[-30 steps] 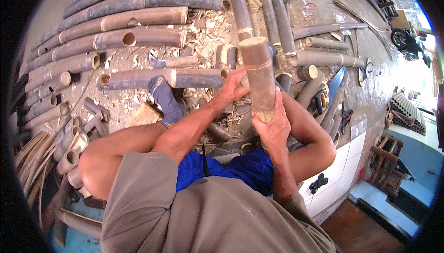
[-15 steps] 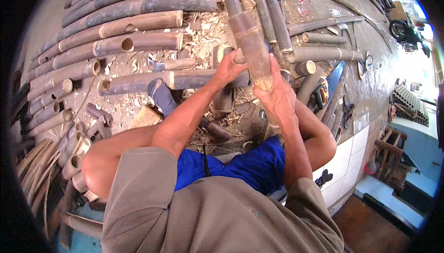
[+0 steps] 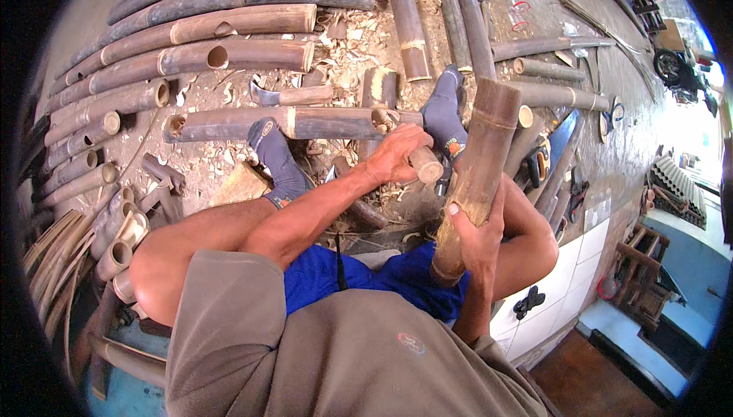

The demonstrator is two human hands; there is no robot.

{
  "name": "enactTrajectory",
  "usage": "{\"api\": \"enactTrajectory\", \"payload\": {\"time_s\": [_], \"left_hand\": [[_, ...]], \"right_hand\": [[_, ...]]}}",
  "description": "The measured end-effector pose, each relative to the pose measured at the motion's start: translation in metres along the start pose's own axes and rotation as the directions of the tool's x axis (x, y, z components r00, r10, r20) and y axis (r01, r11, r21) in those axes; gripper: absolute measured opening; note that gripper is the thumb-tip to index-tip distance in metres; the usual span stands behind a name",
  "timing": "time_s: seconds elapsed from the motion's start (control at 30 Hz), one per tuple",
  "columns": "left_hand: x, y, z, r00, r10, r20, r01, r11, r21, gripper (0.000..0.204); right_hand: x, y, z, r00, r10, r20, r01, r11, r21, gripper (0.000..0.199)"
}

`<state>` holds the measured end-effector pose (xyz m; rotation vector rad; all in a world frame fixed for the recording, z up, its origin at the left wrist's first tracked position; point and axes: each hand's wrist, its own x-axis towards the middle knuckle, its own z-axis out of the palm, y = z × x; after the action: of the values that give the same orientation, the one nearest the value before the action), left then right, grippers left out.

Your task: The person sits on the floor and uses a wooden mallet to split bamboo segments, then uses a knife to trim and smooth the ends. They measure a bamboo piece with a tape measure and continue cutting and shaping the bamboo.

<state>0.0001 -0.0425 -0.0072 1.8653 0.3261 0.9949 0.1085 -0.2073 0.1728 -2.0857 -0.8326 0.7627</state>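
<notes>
My right hand [image 3: 479, 238] is closed round a thick brown bamboo section [image 3: 489, 146], thumb lying along its pale scraped part. The section stands tilted between my thighs, its lower end near my blue shorts and its upper end leaning right. My left hand [image 3: 397, 156] grips a short round wooden handle [image 3: 425, 165] with a pale cut end, just left of the section and apart from it. Whatever is at the handle's other end is hidden by the hand. Beyond this hand a long bamboo pole [image 3: 229, 125] with holes cut near its ends lies crosswise on the floor, by my socked feet.
Several bamboo poles [image 3: 244, 20] lie in rows at the far left. A hatchet-like tool [image 3: 294, 95] rests among wood shavings [image 3: 347, 58]. To the right are a handsaw [image 3: 561, 138] and more poles [image 3: 561, 96]. Bamboo strips [image 3: 57, 264] are heaped at the left.
The bamboo section has come away from the long dark pole beyond it, which now lies on the floor. My right hand has drawn the section nearer; my left hand has separated from it with the handle.
</notes>
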Motion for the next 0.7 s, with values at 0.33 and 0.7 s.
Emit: {"api": "enactTrajectory", "payload": {"time_s": [0.33, 0.7], "left_hand": [[-0.016, -0.02, 0.0, 0.998, -0.024, -0.051, 0.028, 0.997, 0.074, 0.048], [-0.015, -0.026, 0.002, 0.994, 0.011, -0.108, -0.002, 0.996, 0.089, 0.047]], "right_hand": [[-0.013, -0.004, 0.015, 0.996, 0.026, 0.086, -0.022, 0.999, -0.049, 0.101], [-0.018, -0.006, 0.016, 0.997, -0.028, 0.072, 0.036, 0.993, -0.112, 0.106]]}}
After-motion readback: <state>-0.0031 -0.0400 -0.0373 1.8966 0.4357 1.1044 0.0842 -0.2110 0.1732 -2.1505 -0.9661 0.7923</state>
